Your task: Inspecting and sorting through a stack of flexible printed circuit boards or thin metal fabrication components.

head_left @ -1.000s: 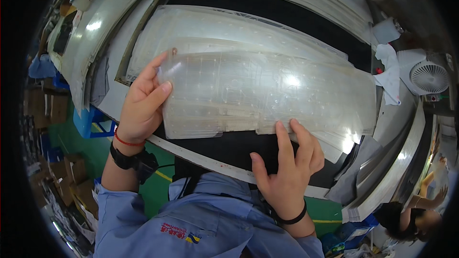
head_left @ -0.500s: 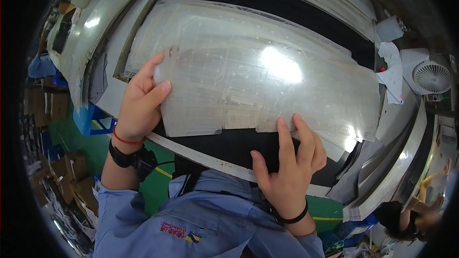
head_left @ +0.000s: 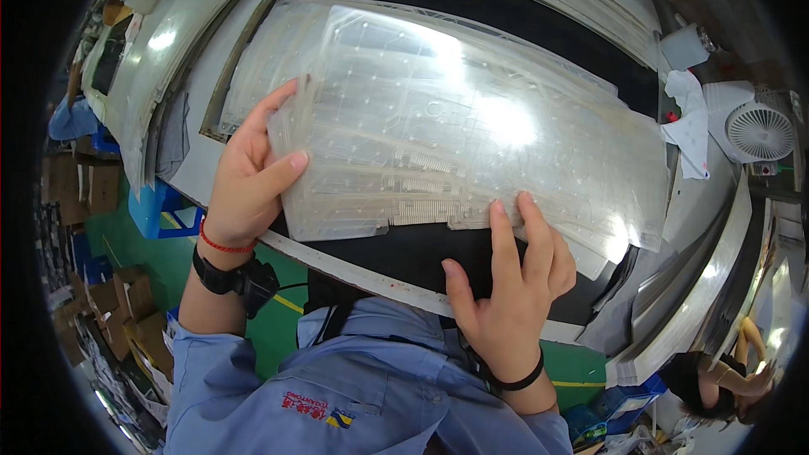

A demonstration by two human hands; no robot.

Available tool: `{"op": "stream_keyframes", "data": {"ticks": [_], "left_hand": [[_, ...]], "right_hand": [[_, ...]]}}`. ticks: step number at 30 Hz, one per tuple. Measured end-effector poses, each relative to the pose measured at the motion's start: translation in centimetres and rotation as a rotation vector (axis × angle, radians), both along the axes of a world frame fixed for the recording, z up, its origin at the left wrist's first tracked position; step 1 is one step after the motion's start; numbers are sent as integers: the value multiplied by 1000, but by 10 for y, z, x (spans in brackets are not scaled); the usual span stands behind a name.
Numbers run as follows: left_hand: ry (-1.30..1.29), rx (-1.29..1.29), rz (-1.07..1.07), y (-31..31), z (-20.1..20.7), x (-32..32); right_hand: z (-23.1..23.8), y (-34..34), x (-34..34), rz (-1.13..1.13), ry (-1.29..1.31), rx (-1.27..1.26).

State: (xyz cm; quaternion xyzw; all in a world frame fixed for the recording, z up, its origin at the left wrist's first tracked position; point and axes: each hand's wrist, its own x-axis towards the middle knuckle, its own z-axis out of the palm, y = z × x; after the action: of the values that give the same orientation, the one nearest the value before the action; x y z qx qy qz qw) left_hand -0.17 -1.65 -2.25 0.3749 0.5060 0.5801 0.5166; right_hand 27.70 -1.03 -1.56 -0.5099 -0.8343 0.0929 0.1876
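Note:
A fanned stack of clear plastic film sheets (head_left: 379, 118) with fine printed lines and dots lies on the black work surface (head_left: 421, 265). My left hand (head_left: 257, 152) grips the left edge of the upper sheets, thumb on top and fingers behind or under the edge. Those sheets are raised and slightly shifted over the others. My right hand (head_left: 518, 286) rests at the near edge, index and middle fingertips touching the sheets. Its fingers are spread and hold nothing. Comb-like line patterns show on tabs near the front edge.
White rails (head_left: 699, 303) and curved panels flank the bench on both sides. A white fan (head_left: 760, 135) and a pale cloth (head_left: 689, 122) are at the right. Another person (head_left: 716, 379) is at lower right. A blue crate (head_left: 164, 211) sits beyond the bench's left edge.
The upper sheets in my left hand have lifted and fanned apart at the left, showing more layered edges. My right hand has barely moved.

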Motion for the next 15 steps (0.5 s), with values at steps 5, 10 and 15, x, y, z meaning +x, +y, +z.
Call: {"op": "stream_keyframes", "data": {"ticks": [5, 10, 15], "left_hand": [[12, -48, 28, 3, 2, 3], [26, -77, 50, 5, 5, 5], [33, -82, 60, 6, 4, 5]], "right_hand": [[-2, 1, 1, -10, 7, 7], [0, 1, 1, -22, -1, 7], [-2, 1, 2, -35, 7, 10]]}}
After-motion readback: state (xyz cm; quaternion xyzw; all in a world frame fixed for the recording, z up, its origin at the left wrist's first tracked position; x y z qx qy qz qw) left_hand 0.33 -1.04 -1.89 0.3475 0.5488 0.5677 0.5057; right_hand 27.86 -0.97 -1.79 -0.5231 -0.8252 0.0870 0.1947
